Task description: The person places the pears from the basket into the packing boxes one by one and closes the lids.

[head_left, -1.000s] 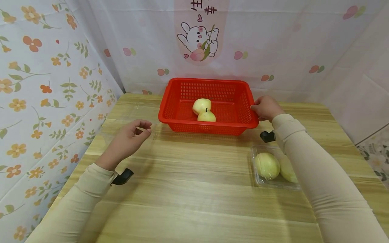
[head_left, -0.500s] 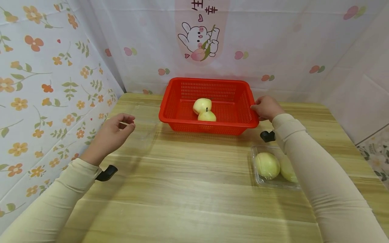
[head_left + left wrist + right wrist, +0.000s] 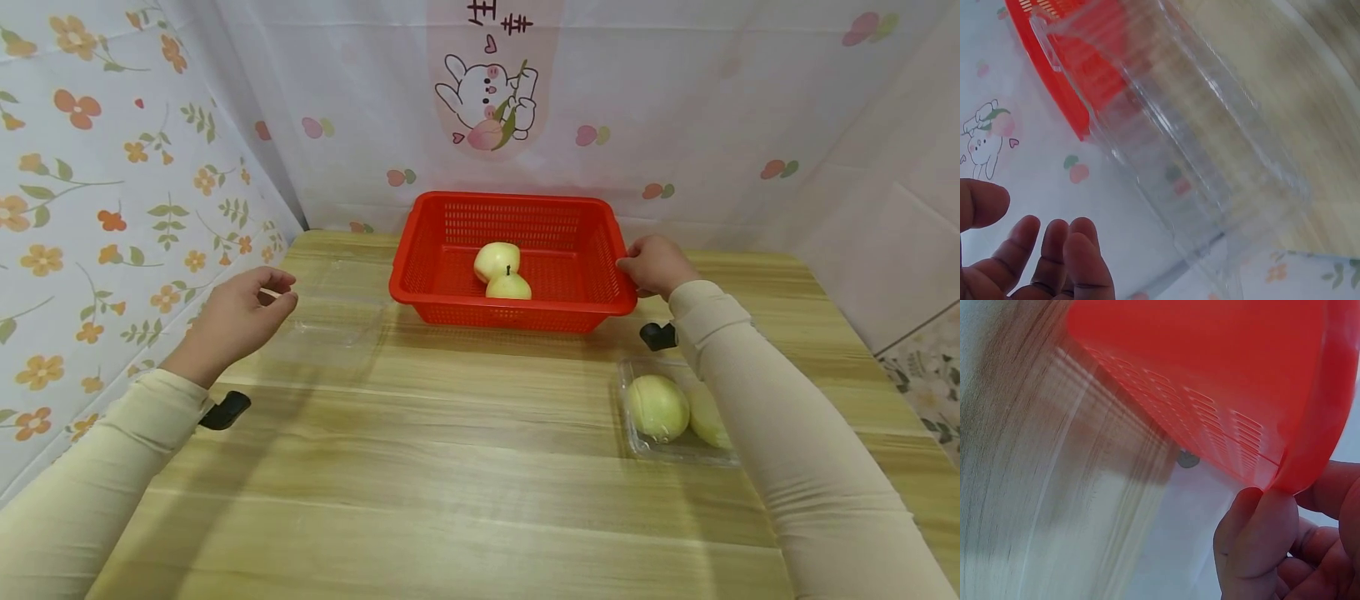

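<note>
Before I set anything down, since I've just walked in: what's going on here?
A person's right hand grips the right rim of a red, slotted plastic basket holding two pale yellow, round fruits. Their left hand holds nothing and hovers beside a clear plastic tray on the left of the wooden table. On the right, another clear plastic container holds two round, greenish fruits, one partly hidden by the cream sleeve.
</note>
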Motion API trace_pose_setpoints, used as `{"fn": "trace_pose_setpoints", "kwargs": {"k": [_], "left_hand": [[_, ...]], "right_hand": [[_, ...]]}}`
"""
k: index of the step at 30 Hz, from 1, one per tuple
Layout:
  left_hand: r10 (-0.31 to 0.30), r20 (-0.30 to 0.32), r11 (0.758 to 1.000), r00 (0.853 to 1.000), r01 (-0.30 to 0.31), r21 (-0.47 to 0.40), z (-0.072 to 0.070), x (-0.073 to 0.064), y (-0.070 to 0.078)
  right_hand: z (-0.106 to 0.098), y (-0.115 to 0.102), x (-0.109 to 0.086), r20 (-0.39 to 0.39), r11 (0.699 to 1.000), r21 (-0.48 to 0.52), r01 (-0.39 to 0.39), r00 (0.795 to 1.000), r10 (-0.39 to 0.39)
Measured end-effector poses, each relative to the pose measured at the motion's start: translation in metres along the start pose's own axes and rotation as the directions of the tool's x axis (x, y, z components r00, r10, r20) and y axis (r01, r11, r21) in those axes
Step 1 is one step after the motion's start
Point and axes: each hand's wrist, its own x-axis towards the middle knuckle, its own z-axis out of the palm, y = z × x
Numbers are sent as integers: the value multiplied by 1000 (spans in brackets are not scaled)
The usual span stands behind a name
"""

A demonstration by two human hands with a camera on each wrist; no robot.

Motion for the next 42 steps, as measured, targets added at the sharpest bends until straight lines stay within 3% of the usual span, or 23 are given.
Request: {"fn": "trace_pose_setpoints", "kwargs": {"k": [7, 18, 25, 35, 42], "left_hand": [[-60, 56, 998, 997, 58, 40, -8, 7, -10], [-118, 57, 991, 991, 115, 63, -11, 12, -36], [-176, 132, 983, 975, 166, 84, -15, 13, -49], [-224, 259, 973, 940, 201, 111, -16, 16, -58], [-208, 271, 977, 940, 187, 103, -12, 16, -58]], "right_hand": [[1, 2, -1, -11, 1000, -7, 6, 1000, -6], [2, 0, -3, -14, 1000, -7, 11, 1000, -11], [2, -1, -1, -12, 1000, -19, 10, 1000, -11], [2, 0, 1, -10, 1000, -18, 10, 1000, -10], [1, 2, 2, -14, 1000, -24, 10, 1000, -10]]}}
